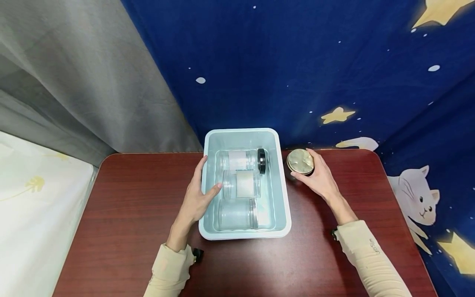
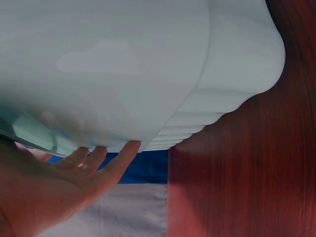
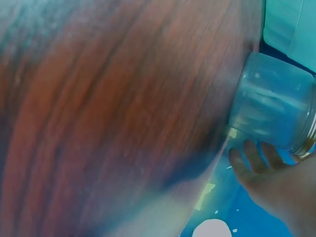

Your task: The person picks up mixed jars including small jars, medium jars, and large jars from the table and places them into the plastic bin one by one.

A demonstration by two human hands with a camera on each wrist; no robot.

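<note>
A pale blue plastic tub sits on the table, with three clear jars lying on their sides in it. The far jar has a black lid; the middle jar bears a whitish label, and the near jar lies below it. My left hand holds the tub's left wall, thumb over the rim and fingers against the outside. Right of the tub, a clear jar with a gold lid stands upright, gripped near its top by my right hand.
The reddish-brown table ends just behind the tub and the gold-lidded jar. A blue star-patterned curtain and a grey curtain hang behind it. White patterned cloth lies at the left.
</note>
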